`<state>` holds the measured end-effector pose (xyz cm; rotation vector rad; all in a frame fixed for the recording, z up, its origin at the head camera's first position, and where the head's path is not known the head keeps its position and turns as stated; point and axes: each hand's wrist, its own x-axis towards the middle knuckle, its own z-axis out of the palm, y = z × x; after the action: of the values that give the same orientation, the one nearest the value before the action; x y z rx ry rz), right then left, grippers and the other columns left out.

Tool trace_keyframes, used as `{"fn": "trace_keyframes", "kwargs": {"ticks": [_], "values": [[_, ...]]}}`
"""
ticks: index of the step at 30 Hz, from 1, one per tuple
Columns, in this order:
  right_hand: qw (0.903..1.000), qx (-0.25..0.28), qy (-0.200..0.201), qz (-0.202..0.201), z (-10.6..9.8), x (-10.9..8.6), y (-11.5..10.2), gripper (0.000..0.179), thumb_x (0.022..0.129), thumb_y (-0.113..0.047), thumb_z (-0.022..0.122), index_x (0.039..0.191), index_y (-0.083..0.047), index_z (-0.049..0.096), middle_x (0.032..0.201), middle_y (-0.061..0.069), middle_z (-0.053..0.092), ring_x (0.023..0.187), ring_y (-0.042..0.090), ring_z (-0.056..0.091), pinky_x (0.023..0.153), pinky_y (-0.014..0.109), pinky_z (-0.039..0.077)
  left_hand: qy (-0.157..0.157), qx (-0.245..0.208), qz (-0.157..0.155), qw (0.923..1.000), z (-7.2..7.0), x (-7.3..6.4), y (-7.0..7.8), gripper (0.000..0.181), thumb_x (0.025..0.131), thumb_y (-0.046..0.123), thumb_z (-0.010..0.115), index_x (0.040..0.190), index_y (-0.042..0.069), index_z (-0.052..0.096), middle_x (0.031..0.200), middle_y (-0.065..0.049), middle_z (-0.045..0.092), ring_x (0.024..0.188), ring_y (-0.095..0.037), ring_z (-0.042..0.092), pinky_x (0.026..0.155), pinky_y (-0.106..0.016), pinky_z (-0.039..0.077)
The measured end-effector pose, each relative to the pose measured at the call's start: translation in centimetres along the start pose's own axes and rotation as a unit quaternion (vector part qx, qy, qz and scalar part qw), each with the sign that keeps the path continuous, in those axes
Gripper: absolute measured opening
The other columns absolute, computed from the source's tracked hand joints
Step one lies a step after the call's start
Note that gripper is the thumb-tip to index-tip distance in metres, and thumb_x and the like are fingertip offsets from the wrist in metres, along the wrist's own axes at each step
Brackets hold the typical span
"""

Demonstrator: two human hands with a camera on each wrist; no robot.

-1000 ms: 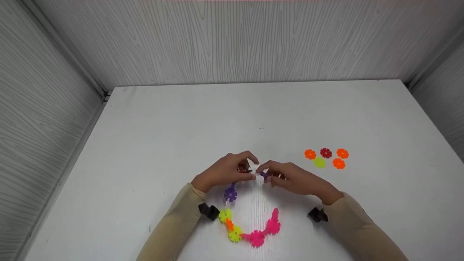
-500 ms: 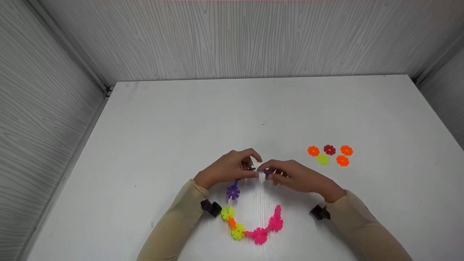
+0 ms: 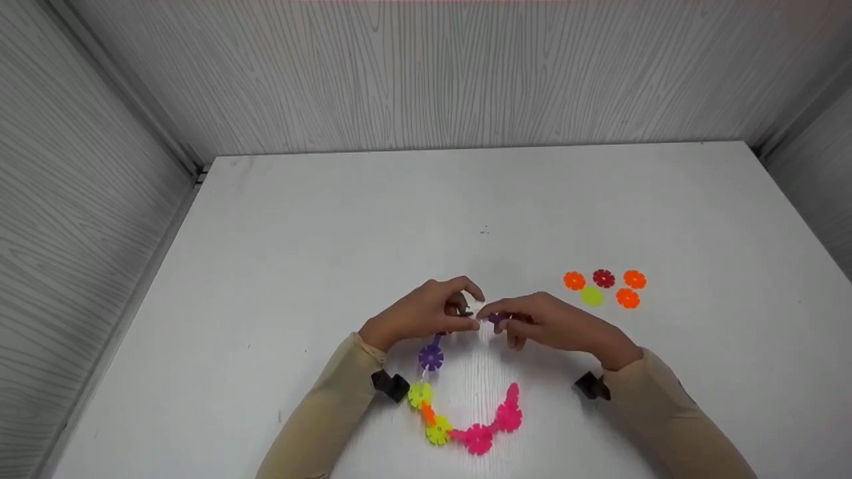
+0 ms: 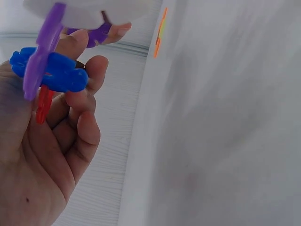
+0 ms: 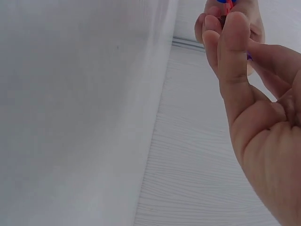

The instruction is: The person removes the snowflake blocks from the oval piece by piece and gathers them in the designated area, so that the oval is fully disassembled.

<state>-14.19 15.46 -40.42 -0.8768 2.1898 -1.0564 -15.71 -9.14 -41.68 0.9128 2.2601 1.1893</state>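
Observation:
Near the front of the table, my left hand (image 3: 416, 313) holds the end of a chain of slotted flower discs. In the left wrist view, a blue disc (image 4: 63, 75), a purple disc (image 4: 47, 40) and a red disc (image 4: 43, 106) interlock at its thumb and fingers, with a white disc (image 4: 84, 12) above them. My right hand (image 3: 559, 326) pinches another purple disc (image 3: 496, 319) close to the left fingertips. Whether that disc touches the white one is hard to tell. The chain curves toward me through a purple disc (image 3: 430, 358), yellow and orange discs, to pink discs (image 3: 478, 439).
Right of the hands lie loose flat discs: an orange one (image 3: 574, 281), a dark red one (image 3: 604, 278), a yellow-green one (image 3: 592, 296) and two more orange. A wood-grain panel (image 3: 426, 73) rises behind the white table (image 3: 319, 219). Black wrist mounts (image 3: 391, 386) hang below the sleeves.
The head view has shifted slightly. Both hands stay close together with the fingertips facing, and the right hand's pinch on the purple disc has adjusted a little. The loose discs lie unmoved.

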Motion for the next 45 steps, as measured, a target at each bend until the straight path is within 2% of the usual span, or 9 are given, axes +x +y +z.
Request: {"fn": "trace_keyframes", "kwargs": {"ticks": [5, 7, 10, 13, 15, 21, 25, 34, 45], "values": [[1.0000, 0.003, 0.000, -0.009, -0.6, -0.4, 0.2, 0.031, 0.098, -0.012, 0.054, 0.127, -0.016, 0.063, 0.102, 0.012, 0.070, 0.073, 0.009, 0.066, 0.077, 0.020, 0.054, -0.009, -0.004, 0.021, 0.9997, -0.1, 0.3, -0.1, 0.040, 0.089, 0.024, 0.070, 0.121, 0.008, 0.053, 0.082, -0.010, 0.069, 0.059, -0.007, 0.053, 0.062, -0.019, 0.050], [0.9999, 0.005, 0.013, -0.008, -1.1, -0.7, 0.5, 0.029, 0.098, -0.013, 0.054, 0.125, -0.011, 0.063, 0.100, 0.014, 0.069, 0.072, 0.009, 0.065, 0.075, 0.021, 0.055, 0.004, 0.002, 0.019, 0.9998, -0.6, 0.1, -0.4, 0.039, 0.089, 0.025, 0.069, 0.121, 0.009, 0.053, 0.081, -0.009, 0.068, 0.059, -0.006, 0.052, 0.061, -0.019, 0.049], [0.9979, 0.015, 0.063, -0.003, -2.6, -1.7, 1.3, 0.028, 0.098, -0.011, 0.054, 0.123, -0.003, 0.063, 0.095, 0.020, 0.067, 0.071, 0.008, 0.064, 0.070, 0.021, 0.056, 0.057, 0.003, -0.004, 0.9984, -1.8, -1.0, -1.4, 0.036, 0.090, 0.023, 0.069, 0.120, 0.010, 0.054, 0.075, -0.005, 0.062, 0.056, -0.007, 0.050, 0.058, -0.020, 0.047], [0.9908, 0.030, 0.132, -0.004, -4.3, -3.0, 2.2, 0.027, 0.097, -0.005, 0.053, 0.122, 0.000, 0.062, 0.091, 0.023, 0.065, 0.067, 0.009, 0.063, 0.066, 0.022, 0.056, 0.121, -0.017, -0.036, 0.9918, -3.0, -2.3, -2.5, 0.034, 0.089, 0.020, 0.070, 0.118, 0.014, 0.055, 0.072, -0.002, 0.055, 0.054, -0.010, 0.046, 0.056, -0.022, 0.045], [0.9863, 0.026, 0.163, -0.006, -5.1, -3.5, 2.6, 0.027, 0.098, -0.004, 0.052, 0.122, -0.002, 0.061, 0.089, 0.020, 0.065, 0.066, 0.011, 0.062, 0.064, 0.022, 0.055, 0.139, -0.023, -0.045, 0.9890, -3.4, -2.8, -2.8, 0.035, 0.088, 0.021, 0.071, 0.118, 0.015, 0.055, 0.073, -0.002, 0.055, 0.055, -0.012, 0.046, 0.057, -0.023, 0.045], [0.9842, 0.006, 0.177, -0.004, -5.8, -3.5, 3.1, 0.028, 0.098, -0.008, 0.053, 0.125, -0.008, 0.061, 0.090, 0.018, 0.067, 0.066, 0.020, 0.062, 0.062, 0.023, 0.052, 0.106, -0.017, -0.045, 0.9932, -3.2, -2.7, -2.6, 0.038, 0.087, 0.029, 0.072, 0.119, 0.018, 0.057, 0.082, -0.004, 0.063, 0.059, -0.012, 0.051, 0.060, -0.024, 0.048], [0.9839, 0.000, 0.178, 0.012, -5.8, -3.5, 3.2, 0.029, 0.098, -0.010, 0.054, 0.127, -0.009, 0.060, 0.092, 0.020, 0.067, 0.069, 0.022, 0.062, 0.063, 0.025, 0.051, 0.102, -0.019, -0.060, 0.9928, -3.0, -2.5, -2.6, 0.035, 0.086, 0.028, 0.073, 0.118, 0.021, 0.058, 0.082, -0.004, 0.065, 0.059, -0.012, 0.053, 0.060, -0.026, 0.049], [0.9798, -0.013, 0.184, 0.078, -6.6, -4.1, 3.6, 0.032, 0.098, -0.018, 0.055, 0.129, -0.008, 0.050, 0.099, 0.014, 0.072, 0.075, 0.015, 0.061, 0.067, 0.022, 0.050, 0.097, -0.020, -0.074, 0.9923, -3.1, -2.4, -2.8, 0.035, 0.085, 0.033, 0.073, 0.117, 0.029, 0.059, 0.080, -0.003, 0.066, 0.060, -0.013, 0.054, 0.063, -0.028, 0.050], [0.9713, -0.009, 0.218, 0.094, -7.9, -5.2, 4.9, 0.025, 0.100, -0.017, 0.052, 0.124, -0.011, 0.052, 0.096, 0.017, 0.067, 0.077, 0.035, 0.060, 0.066, 0.028, 0.053, 0.093, 0.016, -0.054, 0.9941, -3.4, -2.2, -2.9, 0.035, 0.089, 0.026, 0.070, 0.122, 0.025, 0.059, 0.086, -0.002, 0.064, 0.070, -0.014, 0.054, 0.068, -0.027, 0.050]]}}
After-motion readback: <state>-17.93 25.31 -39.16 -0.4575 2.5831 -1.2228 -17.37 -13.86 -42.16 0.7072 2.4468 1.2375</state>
